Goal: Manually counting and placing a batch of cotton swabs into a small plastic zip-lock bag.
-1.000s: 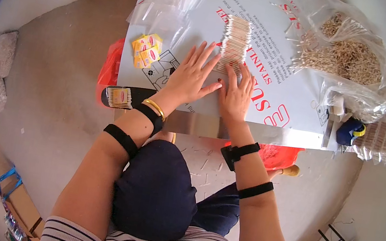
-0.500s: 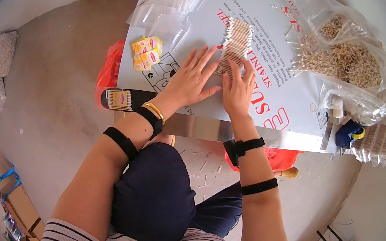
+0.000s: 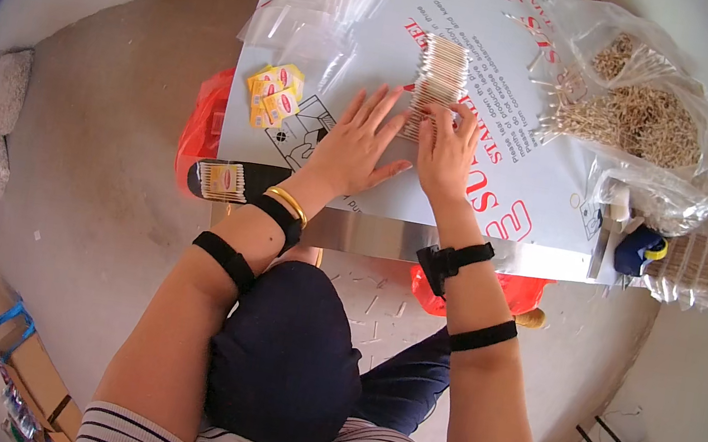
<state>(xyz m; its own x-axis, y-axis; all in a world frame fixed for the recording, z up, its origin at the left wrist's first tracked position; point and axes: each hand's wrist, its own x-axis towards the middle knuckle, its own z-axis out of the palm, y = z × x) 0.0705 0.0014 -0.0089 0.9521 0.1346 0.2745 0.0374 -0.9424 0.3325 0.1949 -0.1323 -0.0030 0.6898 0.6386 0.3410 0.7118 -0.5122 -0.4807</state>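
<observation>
A long row of cotton swabs (image 3: 443, 65) lies side by side on the table, running away from me. My left hand (image 3: 356, 148) rests at the left of the row's near end, its fingers stretched and spread and its fingertips close to the swab ends. Over the near right side of the row, my right hand (image 3: 446, 157) has its fingertips on the swabs, fingers slightly bent and apart. I cannot see it grip any single swab. Its fingers hide part of the near swabs.
Clear plastic bags (image 3: 315, 19) and yellow printed cards (image 3: 276, 98) lie at the left of the grey table (image 3: 377, 5). A large open bag of loose swabs (image 3: 653, 119) sits at the right. A packed swab bundle (image 3: 221, 180) rests on a black pad at the left front corner.
My right hand has shifted slightly right and away from me over the swabs, with its fingers a little more bent. My left hand stays nearly still. The whole view has shifted slightly.
</observation>
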